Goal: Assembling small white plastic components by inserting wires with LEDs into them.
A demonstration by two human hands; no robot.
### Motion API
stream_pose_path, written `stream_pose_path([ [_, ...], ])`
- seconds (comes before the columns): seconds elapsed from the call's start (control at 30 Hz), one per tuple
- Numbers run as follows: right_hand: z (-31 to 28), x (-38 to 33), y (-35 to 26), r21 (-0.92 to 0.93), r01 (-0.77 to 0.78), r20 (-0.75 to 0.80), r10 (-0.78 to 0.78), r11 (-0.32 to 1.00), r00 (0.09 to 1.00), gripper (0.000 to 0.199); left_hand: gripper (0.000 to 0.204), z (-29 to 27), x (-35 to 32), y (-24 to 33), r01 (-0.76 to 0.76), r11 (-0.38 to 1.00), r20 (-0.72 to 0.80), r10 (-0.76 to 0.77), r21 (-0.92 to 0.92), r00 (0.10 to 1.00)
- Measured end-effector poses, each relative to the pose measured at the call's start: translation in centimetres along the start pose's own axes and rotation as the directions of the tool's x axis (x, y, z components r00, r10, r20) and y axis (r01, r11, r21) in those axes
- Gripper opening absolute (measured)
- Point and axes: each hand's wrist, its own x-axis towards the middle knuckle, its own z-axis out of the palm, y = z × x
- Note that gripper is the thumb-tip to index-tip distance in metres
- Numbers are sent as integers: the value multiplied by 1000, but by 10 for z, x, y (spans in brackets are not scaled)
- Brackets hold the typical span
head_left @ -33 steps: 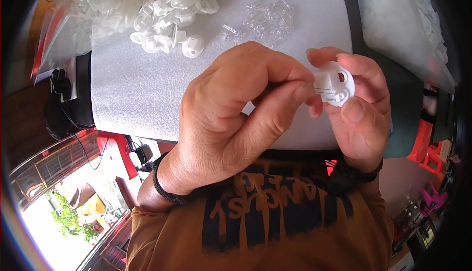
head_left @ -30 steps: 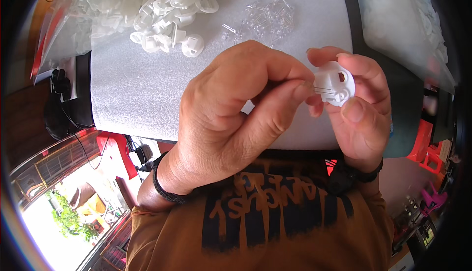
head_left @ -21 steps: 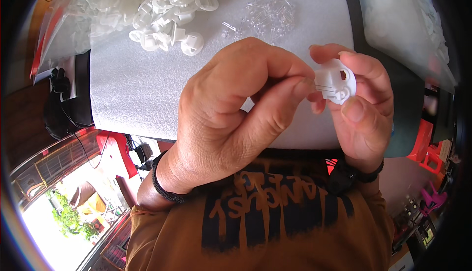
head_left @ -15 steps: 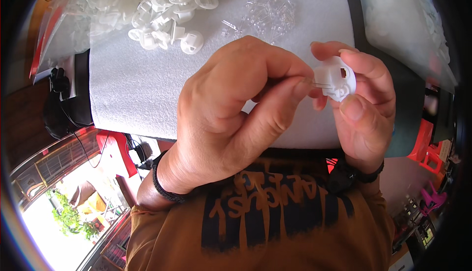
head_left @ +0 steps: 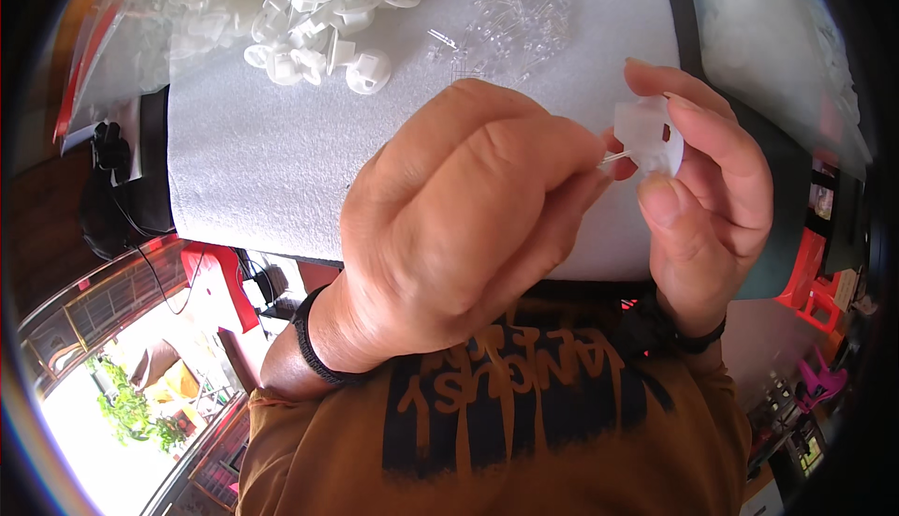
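My left hand [head_left: 468, 207] is closed, its thumb and forefinger pinching the thin metal leads [head_left: 613, 156] of a small part that looks like a clear LED. The leads run to the side of a round white plastic holder [head_left: 646, 132], which has a raised square block and a small dark opening. Around this holder my right hand [head_left: 707, 179] is closed, the thumb below and the fingers above and behind. Where the leads meet the plastic, the LED's body cannot be made out.
Similar white holders [head_left: 368, 71] lie heaped at the back left, beside a clear bag [head_left: 131, 66] of more. Several loose clear LEDs [head_left: 524, 24] lie on the white padded mat [head_left: 253, 160]. Another filled plastic bag [head_left: 768, 38] stands at the back right.
The holder has turned in my right hand and shifted slightly right, so its block now faces me more. My left hand has rolled over, its back now hiding the thumb.
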Motion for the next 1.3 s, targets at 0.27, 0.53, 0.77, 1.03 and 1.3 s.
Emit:
stream_pose_path([
  [0.27, -2, -3, 4, 181, -15, 68, 3, 983, 998, 41, 19, -9, -1, 7, 517, 744, 208, -476, -424, 855],
  [0.53, 8, -2, -9, 229, -270, 18, 273, 935, 962, 47, 18, -11, -4, 5, 537, 709, 209, -502, -457, 839],
  [0.77, 3, -3, -2, 249, -219, 90, 203, 943, 975, 47, 16, -12, -2, 7, 563, 646, 226, -531, -516, 817],
  [1.03, -1, -4, -1, 273, -202, 138, 170, 940, 976, 46, 11, -4, -8, -3, 404, 775, 112, -403, -486, 908],
  [1.3, -1, -4, -1, 245, -167, 148, 133, 955, 980, 45, 9, -7, -8, -4, 338, 864, 102, -324, -372, 940],
])
